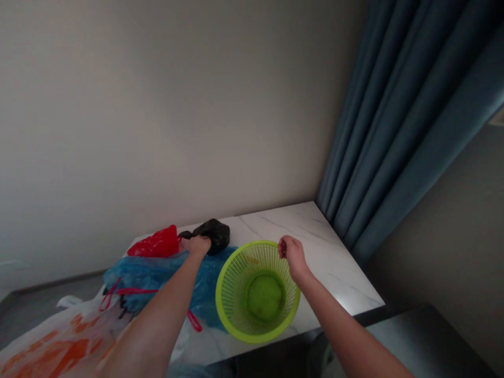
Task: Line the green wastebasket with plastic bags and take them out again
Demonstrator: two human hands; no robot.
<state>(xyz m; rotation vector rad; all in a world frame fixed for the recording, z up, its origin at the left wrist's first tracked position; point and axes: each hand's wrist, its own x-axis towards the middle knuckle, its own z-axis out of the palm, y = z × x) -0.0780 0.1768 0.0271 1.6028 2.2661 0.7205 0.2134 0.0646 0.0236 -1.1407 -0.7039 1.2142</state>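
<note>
My left hand point(199, 244) reaches to the back of the table, its fingers closed on a bunched black plastic bag point(214, 235). Just left of it lies a crumpled red plastic bag point(156, 243). A translucent blue plastic bag point(157, 265) spreads beneath my left forearm. Upright in front of me stands a lime-green slotted plastic basket point(265, 296) with nothing visible inside. Over its right rear rim is my right hand point(292, 254), fingers curled in; whether they touch the rim or pinch something small is hidden.
A white marbled table point(334, 268) stands against the wall. At lower left, a white plastic bag with orange print point(63, 341) hangs over the near side, with red drawstrings around it. Blue-grey curtains point(397, 121) come down at the right. A dark-edged surface point(425, 336) sits at lower right.
</note>
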